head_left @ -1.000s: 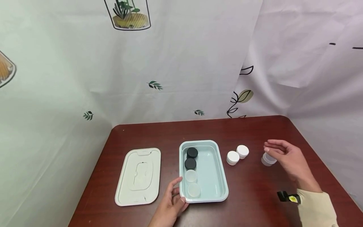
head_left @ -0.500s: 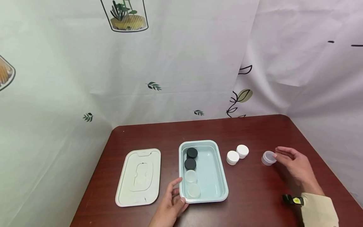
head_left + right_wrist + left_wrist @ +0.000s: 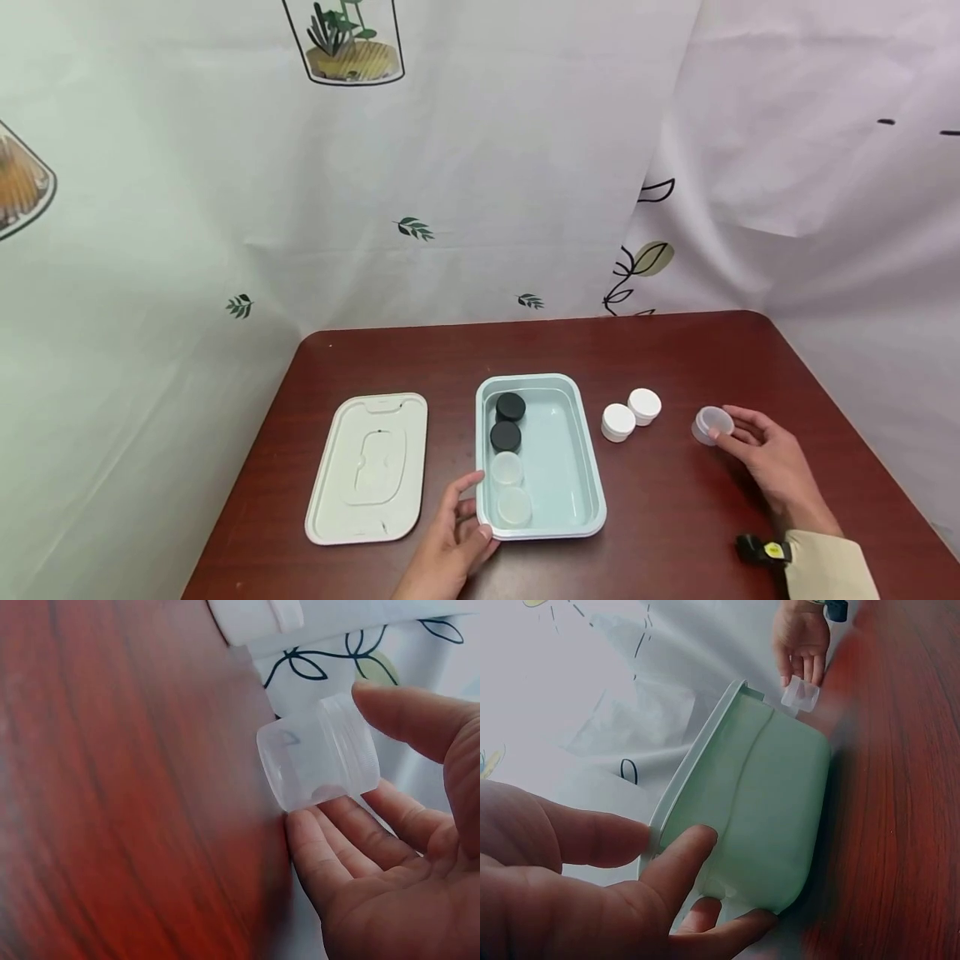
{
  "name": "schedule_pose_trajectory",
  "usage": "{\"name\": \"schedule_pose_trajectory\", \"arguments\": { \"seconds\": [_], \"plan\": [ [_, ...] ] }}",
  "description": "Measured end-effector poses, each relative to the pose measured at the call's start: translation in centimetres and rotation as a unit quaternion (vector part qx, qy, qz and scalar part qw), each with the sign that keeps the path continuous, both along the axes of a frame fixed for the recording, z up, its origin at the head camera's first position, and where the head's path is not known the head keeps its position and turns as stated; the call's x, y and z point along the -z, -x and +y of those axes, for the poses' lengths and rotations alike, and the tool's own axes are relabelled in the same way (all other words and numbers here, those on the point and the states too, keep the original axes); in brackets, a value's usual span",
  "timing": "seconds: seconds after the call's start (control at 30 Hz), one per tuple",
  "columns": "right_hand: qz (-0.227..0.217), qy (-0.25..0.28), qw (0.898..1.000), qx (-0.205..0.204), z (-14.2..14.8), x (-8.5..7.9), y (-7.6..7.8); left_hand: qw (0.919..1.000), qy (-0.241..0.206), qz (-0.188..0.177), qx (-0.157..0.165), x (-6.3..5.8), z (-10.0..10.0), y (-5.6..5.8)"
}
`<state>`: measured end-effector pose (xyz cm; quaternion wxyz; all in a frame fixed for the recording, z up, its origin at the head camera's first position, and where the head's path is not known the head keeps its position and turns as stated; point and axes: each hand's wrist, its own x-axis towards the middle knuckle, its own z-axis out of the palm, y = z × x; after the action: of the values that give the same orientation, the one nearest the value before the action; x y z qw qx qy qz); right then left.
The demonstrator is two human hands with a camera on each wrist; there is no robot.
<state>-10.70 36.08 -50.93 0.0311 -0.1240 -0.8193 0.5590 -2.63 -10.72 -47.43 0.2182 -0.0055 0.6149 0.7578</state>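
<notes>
My left hand point(image 3: 448, 537) holds the near left corner of a pale blue plastic box point(image 3: 592, 487); in the left wrist view its fingers point(image 3: 682, 859) lie along the box's rim and outer wall. Inside, along the left side, stand two jars with black lids, one black-lidded jar point(image 3: 511, 407) behind the other, and two translucent jars, the front translucent jar point(image 3: 514, 506) nearest me. At the right, my right hand point(image 3: 776, 462) has thumb and fingers on opposite sides of a clear lidded jar point(image 3: 319, 754), low at the tabletop. Its thumb tip meets the lid's edge.
Two white jars, the nearer white jar point(image 3: 618, 422) and the farther white jar point(image 3: 644, 405), stand between the box and my right hand. A flat whitish lid point(image 3: 367, 471) lies left of the box. Printed cloth point(image 3: 480, 150) hangs behind the table point(image 3: 660, 517).
My right hand first drew back to the right of the clear jar, then came in low and took it between thumb and fingers. The left hand and box stayed put.
</notes>
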Motion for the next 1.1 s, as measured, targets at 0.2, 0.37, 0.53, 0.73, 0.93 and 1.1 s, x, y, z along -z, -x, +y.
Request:
{"name": "schedule_pose_trajectory", "arguments": {
  "seconds": [0.2, 0.37, 0.53, 0.73, 0.93, 1.1],
  "plan": [
    [-0.007, 0.017, 0.999, 0.030, -0.2, -0.4, 0.0, 1.0000, -0.001, 0.004, 0.001, -0.3, 0.1, 0.0],
    [0.011, 0.011, 0.999, 0.044, 0.0, -2.0, 0.4, 1.0000, 0.001, 0.003, 0.003, -0.4, 0.2, 0.1],
    [0.047, -0.052, 0.997, 0.029, -1.2, -4.4, 1.0, 1.0000, -0.001, -0.001, 0.003, -0.4, 0.2, 0.1],
    [0.103, -0.049, 0.993, -0.021, -5.5, -6.9, 2.1, 0.9999, -0.007, -0.007, -0.001, -0.6, 0.3, 0.1],
    [0.113, -0.028, 0.989, -0.087, -9.9, -8.1, 3.2, 0.9999, -0.011, -0.007, 0.000, -0.6, 0.3, 0.1],
    [0.101, -0.009, 0.987, -0.122, -12.2, -8.3, 4.2, 0.9999, -0.012, -0.004, 0.004, -0.6, 0.3, 0.1]
  ]
}}
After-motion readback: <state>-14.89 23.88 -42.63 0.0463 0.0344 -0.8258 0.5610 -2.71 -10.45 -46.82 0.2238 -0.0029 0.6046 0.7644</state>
